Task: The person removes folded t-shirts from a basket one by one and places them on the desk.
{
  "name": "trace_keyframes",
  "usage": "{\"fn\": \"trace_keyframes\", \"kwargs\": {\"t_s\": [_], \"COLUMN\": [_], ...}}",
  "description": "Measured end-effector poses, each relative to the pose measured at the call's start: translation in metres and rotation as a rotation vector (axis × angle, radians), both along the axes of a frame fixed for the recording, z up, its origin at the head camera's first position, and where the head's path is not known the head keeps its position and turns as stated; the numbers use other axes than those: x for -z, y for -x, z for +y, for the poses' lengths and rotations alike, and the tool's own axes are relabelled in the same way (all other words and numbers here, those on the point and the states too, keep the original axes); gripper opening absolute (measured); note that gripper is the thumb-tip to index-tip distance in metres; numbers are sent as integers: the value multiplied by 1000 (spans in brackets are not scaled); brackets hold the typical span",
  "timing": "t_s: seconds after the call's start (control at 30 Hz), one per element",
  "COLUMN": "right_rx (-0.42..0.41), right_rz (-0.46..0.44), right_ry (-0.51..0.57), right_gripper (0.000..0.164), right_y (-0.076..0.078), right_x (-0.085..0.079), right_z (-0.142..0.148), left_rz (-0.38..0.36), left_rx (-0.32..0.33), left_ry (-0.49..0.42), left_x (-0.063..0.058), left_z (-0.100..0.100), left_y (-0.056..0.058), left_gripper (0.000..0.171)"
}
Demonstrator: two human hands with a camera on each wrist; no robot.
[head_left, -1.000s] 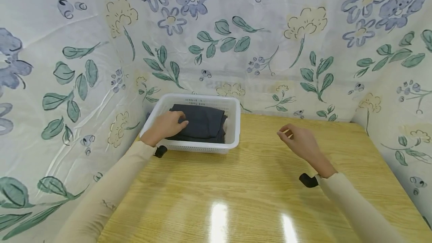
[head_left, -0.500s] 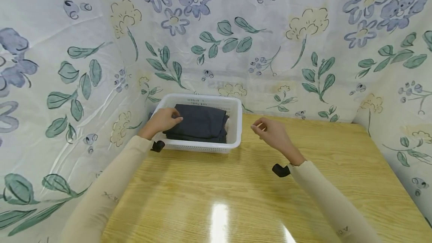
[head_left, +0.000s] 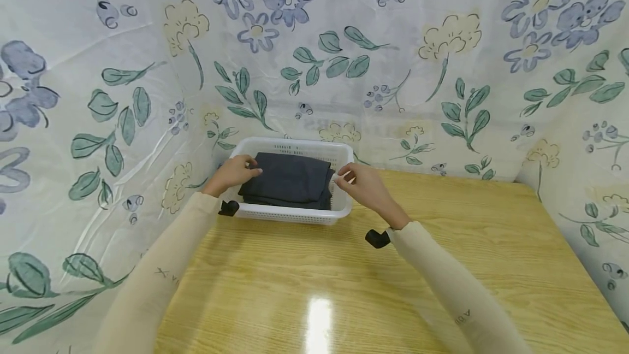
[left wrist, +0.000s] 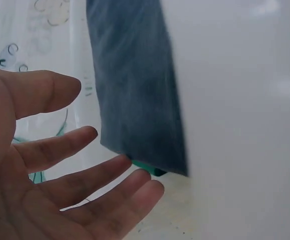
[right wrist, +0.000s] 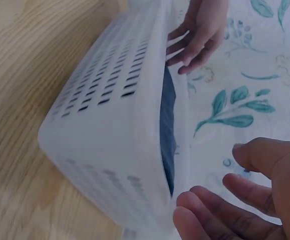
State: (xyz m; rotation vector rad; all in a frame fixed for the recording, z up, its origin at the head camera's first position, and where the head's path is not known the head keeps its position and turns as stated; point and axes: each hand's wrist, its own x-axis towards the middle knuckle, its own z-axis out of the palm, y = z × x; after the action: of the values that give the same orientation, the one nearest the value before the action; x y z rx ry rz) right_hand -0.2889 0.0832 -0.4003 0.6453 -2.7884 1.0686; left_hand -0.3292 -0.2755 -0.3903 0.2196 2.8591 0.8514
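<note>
A folded dark navy garment (head_left: 292,176) lies in a white plastic basket (head_left: 290,215), with more dark cloth beneath it. My left hand (head_left: 232,172) is over the basket's left end, next to the garment's left edge. In the left wrist view the fingers are spread and loosely bent beside the hanging blue-looking cloth (left wrist: 137,90); whether the fingertips touch it I cannot tell. My right hand (head_left: 365,186) is at the basket's right rim, thumb and fingers apart. The right wrist view has nothing between that hand's fingers, with the basket rim just beyond them.
The basket stands on a wood-grain table (head_left: 295,272), near its back left corner. Floral sheets (head_left: 314,59) hang behind the table and on both sides. A small green patch (left wrist: 147,167) shows below the cloth in the left wrist view.
My right hand has moved left from over the table to the basket's right rim. My left hand has drawn slightly left, off the top of the garment toward its edge.
</note>
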Motion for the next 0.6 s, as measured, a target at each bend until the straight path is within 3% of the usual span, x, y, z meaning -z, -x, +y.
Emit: {"fn": "trace_keyframes", "kwargs": {"t_s": [0.33, 0.6], "right_rx": [-32, 11], "right_rz": [-116, -241], "right_ry": [-42, -76], "right_gripper": [50, 60], "right_y": [10, 19], "right_x": [1, 10], "right_z": [-37, -56], "left_rz": [-109, -240], "left_rx": [-35, 3], "left_ry": [14, -94], "left_x": [-4, -5], "left_z": [-5, -7], "left_y": [6, 8], "left_gripper": [58, 61]}}
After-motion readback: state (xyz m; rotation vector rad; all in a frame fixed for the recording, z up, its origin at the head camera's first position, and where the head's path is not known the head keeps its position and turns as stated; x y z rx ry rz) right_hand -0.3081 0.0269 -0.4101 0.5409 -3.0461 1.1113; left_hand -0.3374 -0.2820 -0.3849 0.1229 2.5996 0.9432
